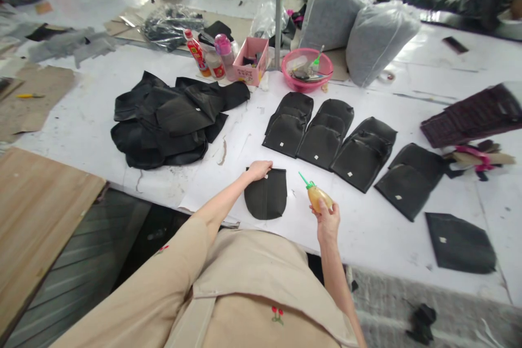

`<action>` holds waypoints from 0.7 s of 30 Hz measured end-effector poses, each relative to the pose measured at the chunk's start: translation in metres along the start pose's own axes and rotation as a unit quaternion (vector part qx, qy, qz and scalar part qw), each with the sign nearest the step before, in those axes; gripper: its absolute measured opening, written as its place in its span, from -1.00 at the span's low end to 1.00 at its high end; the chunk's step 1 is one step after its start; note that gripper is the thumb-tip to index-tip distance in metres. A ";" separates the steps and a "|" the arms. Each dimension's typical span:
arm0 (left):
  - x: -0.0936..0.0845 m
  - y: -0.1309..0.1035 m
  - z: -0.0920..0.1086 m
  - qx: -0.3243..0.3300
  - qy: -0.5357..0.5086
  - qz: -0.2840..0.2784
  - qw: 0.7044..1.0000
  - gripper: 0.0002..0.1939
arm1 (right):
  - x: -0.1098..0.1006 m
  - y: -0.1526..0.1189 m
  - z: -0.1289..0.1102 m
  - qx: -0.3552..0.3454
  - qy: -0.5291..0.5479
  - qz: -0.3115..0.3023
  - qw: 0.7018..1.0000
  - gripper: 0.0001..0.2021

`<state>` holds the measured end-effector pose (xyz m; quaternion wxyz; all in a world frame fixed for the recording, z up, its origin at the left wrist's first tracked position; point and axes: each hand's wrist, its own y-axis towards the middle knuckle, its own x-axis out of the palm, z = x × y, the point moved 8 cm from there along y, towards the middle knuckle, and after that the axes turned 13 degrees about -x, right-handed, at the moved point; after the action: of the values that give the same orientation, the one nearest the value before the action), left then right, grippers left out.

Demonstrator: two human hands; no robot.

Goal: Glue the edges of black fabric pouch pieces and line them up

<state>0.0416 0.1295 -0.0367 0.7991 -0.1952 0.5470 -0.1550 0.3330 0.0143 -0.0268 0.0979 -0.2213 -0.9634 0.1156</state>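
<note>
My left hand grips the top edge of a black leather-like piece with a rounded lower end, lying on the white table in front of me. In my right hand is a squeeze bottle of yellowish glue-like liquid, its green nozzle tilted up and left, apart from the piece. Beyond, several black stitched pieces with small white tags lie in a slanting row, among them one piece at the row's left. Another black piece lies at the far right. To the left is a heap of black pieces.
Along the back stand a red-capped drink bottle, a pink box and a pink basket of tools. A metal pole rises beside filled plastic bags. A dark stack sits at right; a wooden board is at left.
</note>
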 end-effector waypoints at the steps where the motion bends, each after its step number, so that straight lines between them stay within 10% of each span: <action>1: 0.002 -0.002 -0.002 -0.017 0.009 0.034 0.999 -0.81 | 0.002 -0.001 0.001 -0.005 -0.013 -0.006 1.000 -0.44; 6: 0.019 -0.043 0.006 -0.024 0.044 0.159 0.986 -0.65 | 0.014 0.000 0.005 -0.049 -0.082 -0.042 0.995 -0.39; 14: 0.074 -0.078 0.023 -0.017 0.088 0.072 0.993 0.14 | 0.038 0.029 0.004 -0.166 -0.220 -0.124 0.953 -0.36; 21: 0.084 -0.075 0.024 0.009 0.118 0.066 0.991 0.34 | 0.065 0.038 -0.010 -0.308 -0.342 -0.188 0.868 -0.44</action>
<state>0.0912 0.0280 -0.0610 0.7392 -0.1315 0.6479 -0.1287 0.2932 0.0788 -0.0187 -0.2908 -0.0016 -0.9466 -0.1392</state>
